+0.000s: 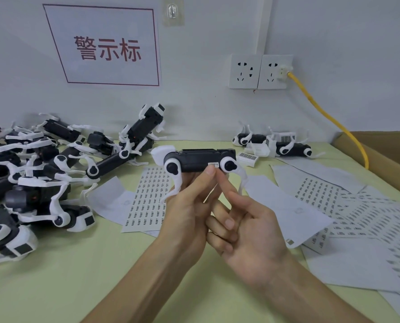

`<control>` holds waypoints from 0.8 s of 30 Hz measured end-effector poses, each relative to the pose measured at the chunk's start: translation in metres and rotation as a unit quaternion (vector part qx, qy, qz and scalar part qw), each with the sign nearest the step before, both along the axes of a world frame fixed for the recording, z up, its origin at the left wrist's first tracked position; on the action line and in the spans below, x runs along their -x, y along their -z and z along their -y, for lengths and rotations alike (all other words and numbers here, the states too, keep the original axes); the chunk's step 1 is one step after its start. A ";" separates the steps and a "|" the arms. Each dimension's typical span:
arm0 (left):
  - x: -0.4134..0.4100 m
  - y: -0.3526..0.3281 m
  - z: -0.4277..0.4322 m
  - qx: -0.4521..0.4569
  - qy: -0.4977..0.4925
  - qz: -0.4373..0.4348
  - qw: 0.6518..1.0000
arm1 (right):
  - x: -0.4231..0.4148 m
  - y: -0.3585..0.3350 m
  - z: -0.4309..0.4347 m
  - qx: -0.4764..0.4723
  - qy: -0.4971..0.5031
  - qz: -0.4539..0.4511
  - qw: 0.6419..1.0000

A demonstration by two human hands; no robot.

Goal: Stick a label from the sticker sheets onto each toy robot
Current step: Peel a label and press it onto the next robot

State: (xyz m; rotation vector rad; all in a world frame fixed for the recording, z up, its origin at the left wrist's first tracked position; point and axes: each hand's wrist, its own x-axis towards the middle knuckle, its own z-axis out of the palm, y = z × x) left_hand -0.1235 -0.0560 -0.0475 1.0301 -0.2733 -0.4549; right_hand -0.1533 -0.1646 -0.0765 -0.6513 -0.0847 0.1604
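My right hand (248,229) holds nothing, with its index finger raised and the rest curled. My left hand (189,206) grips the toy robot (199,159) from below, thumb at its label (213,164). Beneath that robot a sticker sheet (147,197) lies on the table (101,264). Left of it is a heap of robots (31,171).

Wall: white sign (105,46) with red characters; clear adhesive hook (172,10); left socket (244,71) unoccupied; right socket (274,71) holds yellow cable (329,117), descending toward cardboard box (385,150) beside green counter (77,264).
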 end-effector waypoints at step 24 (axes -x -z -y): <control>0.002 -0.002 0.001 -0.013 -0.017 -0.020 1.000 | 0.000 0.004 -0.002 -0.010 -0.004 -0.011 1.000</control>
